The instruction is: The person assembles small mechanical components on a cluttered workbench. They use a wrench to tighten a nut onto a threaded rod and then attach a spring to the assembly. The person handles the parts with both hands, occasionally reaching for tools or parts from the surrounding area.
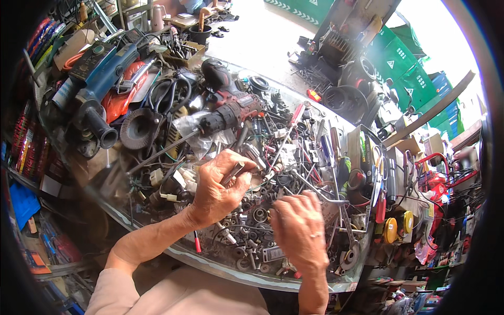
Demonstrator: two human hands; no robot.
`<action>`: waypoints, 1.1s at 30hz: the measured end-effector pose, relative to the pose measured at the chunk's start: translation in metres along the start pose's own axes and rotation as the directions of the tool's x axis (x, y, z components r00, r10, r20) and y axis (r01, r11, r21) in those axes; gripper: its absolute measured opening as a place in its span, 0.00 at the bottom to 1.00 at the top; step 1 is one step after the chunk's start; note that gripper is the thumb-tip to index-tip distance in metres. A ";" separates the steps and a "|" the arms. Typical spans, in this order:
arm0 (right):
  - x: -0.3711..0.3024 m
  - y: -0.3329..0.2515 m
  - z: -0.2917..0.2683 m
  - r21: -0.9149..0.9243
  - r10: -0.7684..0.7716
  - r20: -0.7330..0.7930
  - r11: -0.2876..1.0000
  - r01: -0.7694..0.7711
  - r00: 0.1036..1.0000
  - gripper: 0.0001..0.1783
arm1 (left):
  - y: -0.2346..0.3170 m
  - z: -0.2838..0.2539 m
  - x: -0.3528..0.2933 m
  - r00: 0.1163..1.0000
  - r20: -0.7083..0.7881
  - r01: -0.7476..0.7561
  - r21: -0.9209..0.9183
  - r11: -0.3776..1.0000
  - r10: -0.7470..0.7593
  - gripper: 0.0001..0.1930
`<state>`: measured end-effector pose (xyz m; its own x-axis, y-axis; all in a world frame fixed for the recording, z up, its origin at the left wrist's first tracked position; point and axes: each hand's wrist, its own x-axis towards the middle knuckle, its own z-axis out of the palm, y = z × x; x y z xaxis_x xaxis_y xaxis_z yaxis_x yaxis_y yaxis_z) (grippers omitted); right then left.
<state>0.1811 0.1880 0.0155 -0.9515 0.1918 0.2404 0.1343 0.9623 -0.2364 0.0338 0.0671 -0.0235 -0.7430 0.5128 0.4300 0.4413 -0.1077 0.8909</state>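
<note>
My left hand (214, 186) is closed round a short metal cylinder (234, 171), one end of which sticks out between thumb and fingers. It hovers over a glass-topped bench heaped with hardware. Lower and to the right, my right hand (300, 227) is over the small parts, its back toward me. Its fingertips are blurred and partly hidden, so I cannot make out whether they hold anything. Between the hands lie loose nuts, bushings and a ring-shaped bearing (260, 214). A cordless drill (231, 113) with a long bit lies beyond my left hand.
At the far left are a blue angle grinder (107, 73) and a wire wheel brush (140, 128). Screwdrivers (296, 113) and pliers (377, 181) lie to the right, near yellow tape rolls (390, 230). The bench's glass edge (210, 258) curves along the front.
</note>
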 end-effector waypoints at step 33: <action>0.028 0.058 0.011 -0.254 -0.016 -0.019 0.967 0.011 1.000 0.09 | -0.006 0.001 -0.003 0.982 0.036 0.186 -0.065 0.980 -0.184 0.06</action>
<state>0.1589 0.2474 -0.0023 -0.9481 0.1800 0.2622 0.1902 0.9817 0.0135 0.0335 0.0669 -0.0305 -0.7929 0.5541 0.2534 0.2618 -0.0657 0.9629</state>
